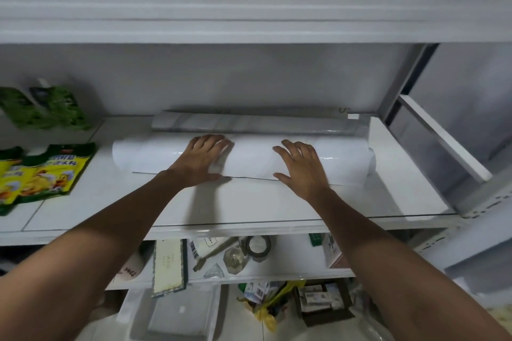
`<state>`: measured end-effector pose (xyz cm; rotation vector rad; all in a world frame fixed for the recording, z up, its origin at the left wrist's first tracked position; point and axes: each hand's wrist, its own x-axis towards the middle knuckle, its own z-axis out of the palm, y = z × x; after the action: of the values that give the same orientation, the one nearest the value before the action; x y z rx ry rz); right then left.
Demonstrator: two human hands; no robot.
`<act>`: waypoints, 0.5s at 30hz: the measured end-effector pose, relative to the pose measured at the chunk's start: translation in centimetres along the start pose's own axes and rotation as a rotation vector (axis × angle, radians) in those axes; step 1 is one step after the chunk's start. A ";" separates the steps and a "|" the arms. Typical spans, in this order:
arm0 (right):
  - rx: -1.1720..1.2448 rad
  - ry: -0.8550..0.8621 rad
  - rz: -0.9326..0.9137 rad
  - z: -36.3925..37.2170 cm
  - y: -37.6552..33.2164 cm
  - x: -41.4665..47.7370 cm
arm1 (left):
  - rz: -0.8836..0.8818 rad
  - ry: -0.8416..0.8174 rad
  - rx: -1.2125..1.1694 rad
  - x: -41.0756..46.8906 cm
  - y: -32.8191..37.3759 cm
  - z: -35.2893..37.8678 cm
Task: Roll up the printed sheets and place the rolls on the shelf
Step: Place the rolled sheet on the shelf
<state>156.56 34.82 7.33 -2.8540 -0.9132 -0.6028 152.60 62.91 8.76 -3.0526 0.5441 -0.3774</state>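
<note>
Pressing down on the glossy white rolled sheet (255,156), the left hand (201,159) and right hand (302,166) lie flat, fingers extended, gripping nothing. This roll rests on the white metal shelf (110,202), just in front of a grey-printed roll (249,122). Yellow-green snack packets (41,171) lie at left.

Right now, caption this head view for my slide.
The left hand and right hand press a white rolled sheet on the shelf, another roll behind.
</note>
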 end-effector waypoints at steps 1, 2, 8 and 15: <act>0.002 0.003 -0.004 -0.2 -0.1 -0.2 | 0.001 0.004 -0.011 -0.3 0.1 -0.2; 0.004 0.007 -0.007 -0.3 -0.2 -0.4 | 0.001 0.005 -0.021 -0.5 0.1 -0.3; 0.040 0.026 0.015 -2.1 -0.5 -1.2 | -0.075 0.040 -0.089 -1.1 1.0 -2.4; 0.072 -0.076 0.047 -4.7 -1.9 -1.9 | -0.037 -0.013 -0.055 -2.2 2.4 -4.2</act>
<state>152.49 34.40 10.80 -2.8421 -0.8574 -0.4507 148.75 61.48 12.15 -3.1192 0.5072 -0.3497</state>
